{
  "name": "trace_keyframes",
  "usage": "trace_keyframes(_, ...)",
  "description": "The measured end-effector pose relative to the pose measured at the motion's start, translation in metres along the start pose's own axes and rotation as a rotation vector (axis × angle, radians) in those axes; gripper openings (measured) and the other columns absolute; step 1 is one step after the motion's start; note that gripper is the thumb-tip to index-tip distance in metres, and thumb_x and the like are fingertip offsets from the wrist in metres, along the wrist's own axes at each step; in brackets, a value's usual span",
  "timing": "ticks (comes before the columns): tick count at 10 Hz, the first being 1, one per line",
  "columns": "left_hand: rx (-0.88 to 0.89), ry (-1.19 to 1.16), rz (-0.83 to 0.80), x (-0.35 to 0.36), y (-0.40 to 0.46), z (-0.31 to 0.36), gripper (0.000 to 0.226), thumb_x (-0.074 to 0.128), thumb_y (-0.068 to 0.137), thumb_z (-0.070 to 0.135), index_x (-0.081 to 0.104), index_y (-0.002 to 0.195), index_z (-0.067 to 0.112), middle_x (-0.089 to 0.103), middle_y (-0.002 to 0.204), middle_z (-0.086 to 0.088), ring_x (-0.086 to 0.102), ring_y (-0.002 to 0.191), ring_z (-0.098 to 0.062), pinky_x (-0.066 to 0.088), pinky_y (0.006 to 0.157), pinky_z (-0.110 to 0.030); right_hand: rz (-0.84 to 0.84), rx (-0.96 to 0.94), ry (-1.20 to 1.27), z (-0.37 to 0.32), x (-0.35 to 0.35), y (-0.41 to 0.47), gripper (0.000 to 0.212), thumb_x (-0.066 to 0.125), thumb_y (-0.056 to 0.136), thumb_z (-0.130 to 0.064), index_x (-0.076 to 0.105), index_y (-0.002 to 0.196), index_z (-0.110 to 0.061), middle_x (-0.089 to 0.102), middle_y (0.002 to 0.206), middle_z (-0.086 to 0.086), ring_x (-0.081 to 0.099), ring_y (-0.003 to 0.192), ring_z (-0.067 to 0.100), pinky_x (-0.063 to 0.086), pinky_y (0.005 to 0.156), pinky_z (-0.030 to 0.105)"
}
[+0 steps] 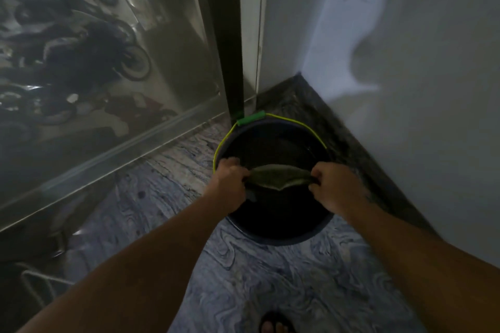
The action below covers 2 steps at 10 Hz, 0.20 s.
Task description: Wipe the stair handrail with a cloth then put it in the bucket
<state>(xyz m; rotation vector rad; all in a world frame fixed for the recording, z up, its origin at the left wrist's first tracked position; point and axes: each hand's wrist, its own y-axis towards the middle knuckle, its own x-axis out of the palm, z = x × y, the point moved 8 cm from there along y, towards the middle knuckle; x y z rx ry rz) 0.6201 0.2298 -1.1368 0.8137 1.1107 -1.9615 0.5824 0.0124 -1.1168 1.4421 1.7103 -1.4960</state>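
Note:
A dark round bucket (281, 235) stands on the floor in the corner, its yellow wire handle with a green grip (250, 118) folded back against the far rim. Over its opening, a greyish-green cloth (278, 177) is stretched between both hands. My left hand (230, 178) pinches the cloth's left end and my right hand (331, 186) pinches its right end. The cloth sags a little in the middle, above the dark inside of the bucket. No handrail shows in this view.
A glass panel (108, 89) in a metal frame runs along the left, with parked motorbikes dimly seen through it. A white wall (419, 89) closes the right side. The floor (257, 292) is blue-grey marbled tile. My sandalled foot (274, 324) is at the bottom edge.

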Motion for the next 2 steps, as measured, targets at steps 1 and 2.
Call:
trace_keyframes(1, 0.034, 0.213, -0.195, 0.027, -0.016, 0.006, 0.050, 0.055, 0.078, 0.022, 0.056, 0.128, 0.016, 0.051, 0.133, -0.010, 0.036, 0.130, -0.033, 0.020, 0.116, -0.049, -0.117, 0.025, 0.029, 0.005, 0.029, -0.011, 0.011, 0.063, 0.080, -0.015, 0.061, 0.091, -0.018, 0.065, 0.104, 0.010, 0.062, 0.097, 0.032, 0.048, 0.077, 0.033)
trace_keyframes(2, 0.055, 0.287, -0.185, 0.027, -0.027, 0.014, 0.057, 0.055, 0.082, 0.027, 0.046, 0.138, 0.021, 0.044, 0.143, -0.007, 0.019, 0.142, -0.030, 0.002, 0.119, -0.053, -0.089, 0.033, 0.104, 0.005, 0.035, -0.023, 0.019, 0.061, 0.083, -0.012, 0.067, 0.101, -0.012, 0.065, 0.108, 0.011, 0.062, 0.100, 0.031, 0.050, 0.084, 0.034)
